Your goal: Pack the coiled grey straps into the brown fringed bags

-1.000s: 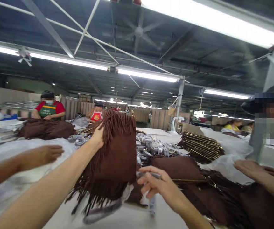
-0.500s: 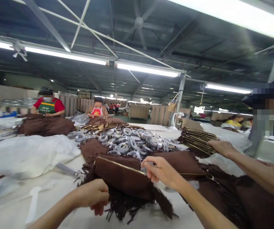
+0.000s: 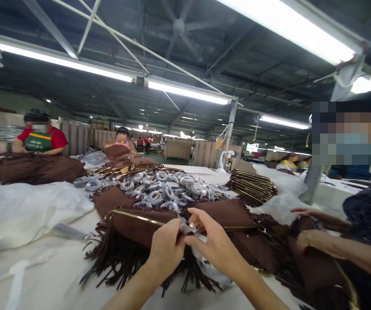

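In front of me lies a brown fringed bag (image 3: 130,228) with a gold zipper along its top edge and long fringe hanging onto the table. At its right end my left hand (image 3: 169,241) pinches a small piece wrapped in greyish plastic (image 3: 188,228), with a bit of metal showing. My right hand (image 3: 213,239) faces it, thumb and fingers closing on the same piece from the right. What exactly is wrapped stays partly hidden by the fingers. Behind the hands lies another brown bag (image 3: 224,213) with a gold zipper.
Plastic-wrapped coiled straps (image 3: 159,193) are heaped beyond the bag. A stack of gold-edged brown bags (image 3: 253,187) stands right of them. White sheeting (image 3: 33,211) covers the left. A co-worker's hands (image 3: 314,237) handle a brown bag at right; two people sit across the table.
My left hand has moved right and up to meet my right hand at the wrapped piece. The view has turned right. The co-worker's hand has left the bag stack for a nearer bag.
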Demonstrator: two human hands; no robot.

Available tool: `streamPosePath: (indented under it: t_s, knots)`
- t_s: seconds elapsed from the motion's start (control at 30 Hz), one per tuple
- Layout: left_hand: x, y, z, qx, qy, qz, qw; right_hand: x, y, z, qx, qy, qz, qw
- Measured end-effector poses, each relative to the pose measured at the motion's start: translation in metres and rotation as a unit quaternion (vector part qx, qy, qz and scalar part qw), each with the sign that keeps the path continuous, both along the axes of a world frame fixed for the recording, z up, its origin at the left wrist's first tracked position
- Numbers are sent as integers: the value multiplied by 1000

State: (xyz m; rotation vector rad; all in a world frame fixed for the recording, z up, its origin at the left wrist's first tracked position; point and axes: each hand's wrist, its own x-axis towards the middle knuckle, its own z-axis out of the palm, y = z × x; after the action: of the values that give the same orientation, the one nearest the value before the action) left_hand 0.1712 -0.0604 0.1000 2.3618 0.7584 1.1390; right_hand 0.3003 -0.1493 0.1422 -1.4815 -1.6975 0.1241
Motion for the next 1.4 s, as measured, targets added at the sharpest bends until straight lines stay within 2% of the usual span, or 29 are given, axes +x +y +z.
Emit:
streamPosePath:
  t_s: [0.07,0.2,0.3,0.4,0.5,0.6,0.63,0.67,0.73,0.8,0.93,1.0,1.07,1.17,1.27,1.4]
  knots:
    - [0,-1,-3,10,7,26,1000,6,-1,-13,-2,-59,-30,998]
    - [1,-9,-5,-1,37,51,998,10,3,-40,-98,-115,-6,988]
    - [3,-15,-5,2,73,71,995,6,7,-53,-76,-142,-23,987]
    - [-4,-12,-3,34,85,108,990,2,5,-54,-27,-180,-48,982]
    - [-35,12,-3,47,58,186,980,4,-1,-57,-6,-204,-73,976]
    - [-91,57,-4,2,2,297,955,18,-7,-68,-5,-196,-74,978]
    - [-112,72,-5,-36,-29,311,949,24,-10,-73,-8,-191,-68,979]
    - [-132,85,-7,-84,-57,296,950,28,-11,-77,-14,-188,-61,980]
    - [-164,102,-12,-120,-72,274,951,34,-15,-83,-34,-186,-46,981]
    - [-182,103,-20,-154,-79,235,956,33,-19,-81,-70,-189,-25,979]
    - [-184,82,-38,-284,-109,145,941,11,-26,-67,-164,-211,12,964]
    - [-178,70,-46,-308,-124,138,933,-10,-27,-63,-189,-229,1,955]
    - [-173,62,-51,-307,-147,142,930,-34,-23,-66,-197,-254,-15,947]
    - [-170,57,-56,-319,-182,132,920,-66,-13,-85,-216,-311,-17,925]
    - [-172,54,-57,-329,-199,110,917,-81,-1,-111,-209,-349,-11,913]
    - [-172,45,-42,-316,-221,65,920,-84,15,-136,-148,-373,-1,916]
